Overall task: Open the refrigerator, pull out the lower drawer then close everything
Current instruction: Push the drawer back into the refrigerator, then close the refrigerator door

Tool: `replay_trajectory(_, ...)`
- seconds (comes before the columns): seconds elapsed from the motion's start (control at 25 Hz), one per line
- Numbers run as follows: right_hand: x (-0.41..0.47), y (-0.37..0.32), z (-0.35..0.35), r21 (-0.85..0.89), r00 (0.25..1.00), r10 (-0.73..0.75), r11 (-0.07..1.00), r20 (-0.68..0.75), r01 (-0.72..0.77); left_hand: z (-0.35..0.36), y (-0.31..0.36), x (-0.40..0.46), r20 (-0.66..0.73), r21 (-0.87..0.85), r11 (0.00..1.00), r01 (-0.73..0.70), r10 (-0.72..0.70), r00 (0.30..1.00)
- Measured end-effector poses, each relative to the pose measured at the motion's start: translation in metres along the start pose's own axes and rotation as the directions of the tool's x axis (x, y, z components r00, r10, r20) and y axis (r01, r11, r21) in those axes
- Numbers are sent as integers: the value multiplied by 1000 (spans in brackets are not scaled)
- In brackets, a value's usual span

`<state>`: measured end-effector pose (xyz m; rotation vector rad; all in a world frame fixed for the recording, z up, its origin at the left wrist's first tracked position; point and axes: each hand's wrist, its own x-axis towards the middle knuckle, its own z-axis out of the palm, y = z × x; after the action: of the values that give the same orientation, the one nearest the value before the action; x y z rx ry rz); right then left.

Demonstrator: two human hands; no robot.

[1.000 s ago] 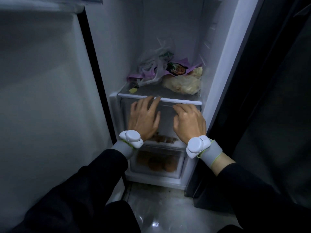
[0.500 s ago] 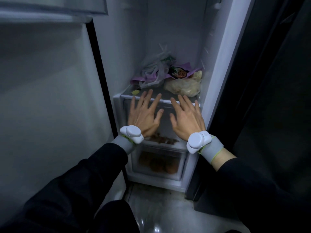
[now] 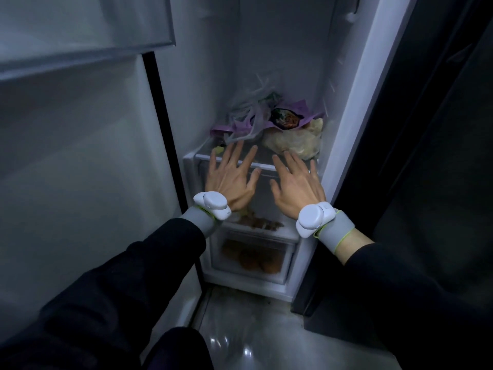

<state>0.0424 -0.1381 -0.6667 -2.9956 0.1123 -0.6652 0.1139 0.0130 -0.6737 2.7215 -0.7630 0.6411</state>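
Head view looks down into the open refrigerator (image 3: pixel 354 108), its door (image 3: pixel 80 156) swung wide to the left. Two clear drawers sit stacked at the bottom of the compartment: the upper drawer (image 3: pixel 262 206) lies directly behind both hands, and the lower drawer (image 3: pixel 252 259), holding round brownish items, sits below the wrists and is touched by neither hand. Both drawers look flush with the frame.

Left hand (image 3: pixel 230 177) is flat, palm forward, fingers spread wide, its fingertips reaching over the white front edge of the shelf (image 3: pixel 262 166) above the upper drawer. Right hand (image 3: pixel 297 181) mirrors it just beside, also splayed and gripping nothing, fingertips across the same edge. Whether the palms actually press on the drawer front or hover just off it cannot be told. Thumbs point toward each other with a small gap between them.

Each wrist carries a white puck-like device on a grey band, left (image 3: pixel 212 204) and right (image 3: pixel 314 217), and black sleeves run back toward the camera. On the shelf behind the fingers lie a purple packet (image 3: pixel 288 118), clear plastic bags (image 3: pixel 250 116) and a pale wrapped lump (image 3: pixel 293 141).
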Motion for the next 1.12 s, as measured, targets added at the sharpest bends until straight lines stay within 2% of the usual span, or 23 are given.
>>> replay_trajectory(0.52,17,-5,-47,101,973,21,994,231,-45,-41,26,-3,215,-68,987,149,-132,968)
replay_trajectory(0.68,16,-11,-74,104,970,29,993,241,-56,-64,29,-4,281,-64,980,187,-162,946)
replay_trajectory(1.12,35,-24,-178,132,956,40,988,289,-82,-165,60,17,328,-87,970,228,-188,926)
